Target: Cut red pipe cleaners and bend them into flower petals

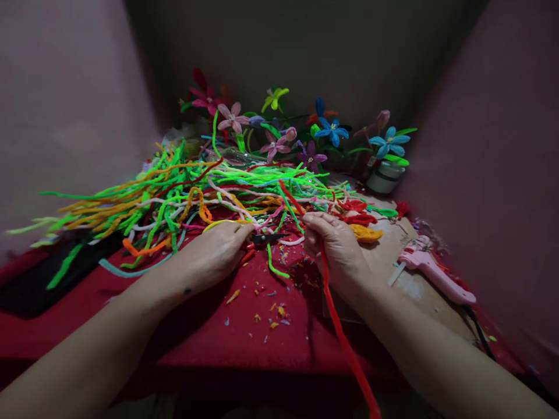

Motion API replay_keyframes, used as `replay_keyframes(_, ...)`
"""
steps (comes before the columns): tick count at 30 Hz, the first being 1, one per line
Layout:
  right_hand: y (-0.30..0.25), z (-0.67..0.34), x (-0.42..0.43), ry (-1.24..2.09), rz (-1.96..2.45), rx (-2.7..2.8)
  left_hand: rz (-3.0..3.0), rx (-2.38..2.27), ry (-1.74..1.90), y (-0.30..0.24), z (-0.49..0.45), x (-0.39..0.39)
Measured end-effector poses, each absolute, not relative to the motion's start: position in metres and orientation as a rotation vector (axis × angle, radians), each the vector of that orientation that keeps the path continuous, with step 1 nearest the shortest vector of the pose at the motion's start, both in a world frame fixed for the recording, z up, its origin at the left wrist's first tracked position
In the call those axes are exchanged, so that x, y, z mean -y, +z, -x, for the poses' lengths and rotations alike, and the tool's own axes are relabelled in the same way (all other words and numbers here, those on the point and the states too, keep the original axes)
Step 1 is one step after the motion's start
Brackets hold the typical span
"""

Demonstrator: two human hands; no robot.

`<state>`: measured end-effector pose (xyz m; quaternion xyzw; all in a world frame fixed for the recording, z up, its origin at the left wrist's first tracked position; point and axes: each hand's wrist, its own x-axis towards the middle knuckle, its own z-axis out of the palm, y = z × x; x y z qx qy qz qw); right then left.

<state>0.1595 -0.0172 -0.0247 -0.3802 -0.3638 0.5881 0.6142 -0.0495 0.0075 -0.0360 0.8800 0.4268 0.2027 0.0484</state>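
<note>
A long red pipe cleaner passes through my right hand, which is closed on it. Its short end rises up and left past the fingertips, while the long end hangs down over the table's front edge. My left hand is closed around a red-handled tool whose black tapered jaws point right, toward my right hand. I cannot tell whether it is scissors or pliers, as the fingers cover much of it. A green pipe cleaner piece lies just below the jaws.
A big heap of coloured pipe cleaners spreads behind my hands. Behind it stand pipe-cleaner flowers and a jar. At right, a pink glue gun lies on cardboard. Fuzzy scraps dot the red tablecloth.
</note>
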Motion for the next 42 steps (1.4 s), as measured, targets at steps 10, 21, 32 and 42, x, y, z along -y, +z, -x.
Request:
replay_keyframes(10, -0.029, -0.148, 0.034, 1.641, 0.801, 1.039, -1.447, -0.955, 0.942, -0.007, 0.014, 0.012)
replay_keyframes(21, -0.029, -0.142, 0.041, 1.658, 0.836, 1.216, -1.11, -0.864, 1.085, -0.014, 0.0, 0.017)
replay_keyframes(32, -0.03, -0.138, 0.043, 1.738, 0.872, 1.12, -1.142, -0.946, 1.289, -0.004, -0.007, 0.019)
replay_keyframes(42, -0.027, -0.141, 0.046, 1.731, 0.67, 1.101, -0.767, -0.688, 1.266, 0.004, -0.009, 0.013)
